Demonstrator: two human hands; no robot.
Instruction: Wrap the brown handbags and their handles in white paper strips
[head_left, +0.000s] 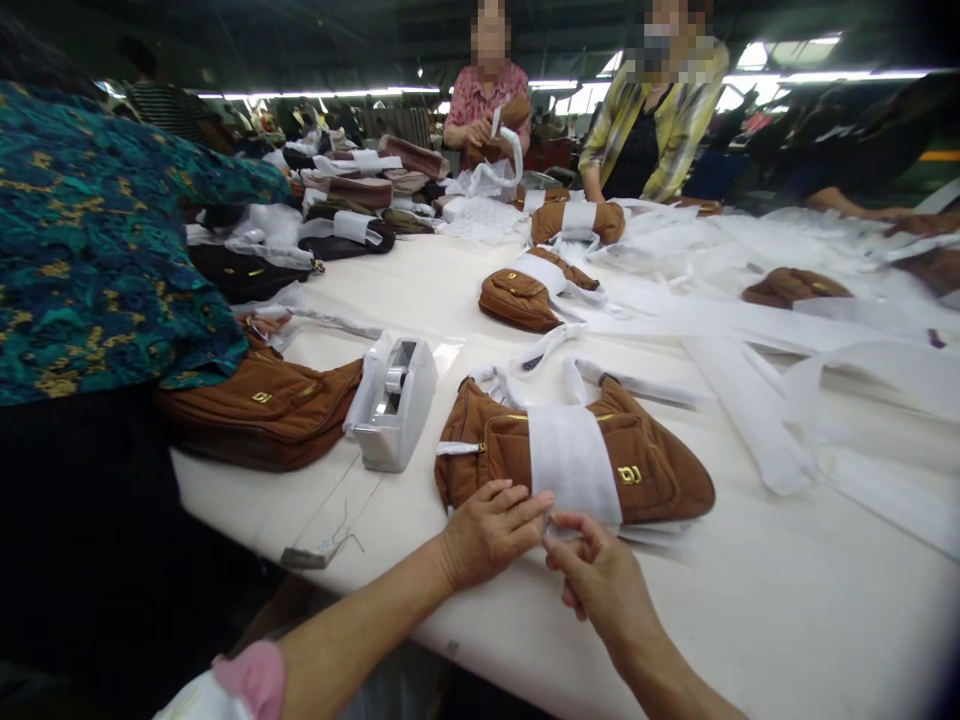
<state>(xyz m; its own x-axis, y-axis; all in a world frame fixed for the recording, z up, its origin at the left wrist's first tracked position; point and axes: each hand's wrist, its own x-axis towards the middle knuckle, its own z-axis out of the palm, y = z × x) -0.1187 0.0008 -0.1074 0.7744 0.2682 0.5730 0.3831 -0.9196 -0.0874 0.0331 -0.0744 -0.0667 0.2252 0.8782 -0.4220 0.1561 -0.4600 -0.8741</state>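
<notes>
A brown handbag with gold zips and a gold emblem lies on the table right in front of me. Around its middle runs a white wrapping band, and its handles are wrapped in white as well. My left hand lies with fingers stretched over the bag's lower edge, fingertips touching the band. Just to the right, my right hand pinches a small clear piece of tape at the band's lower edge, partly hidden by the fingers. A grey tape dispenser stands left of the bag.
Another brown bag lies at left beside a person in a patterned blue-green top. Loose white strips spread over the right side. Wrapped brown bags and a pile of dark bags lie farther back, near other people.
</notes>
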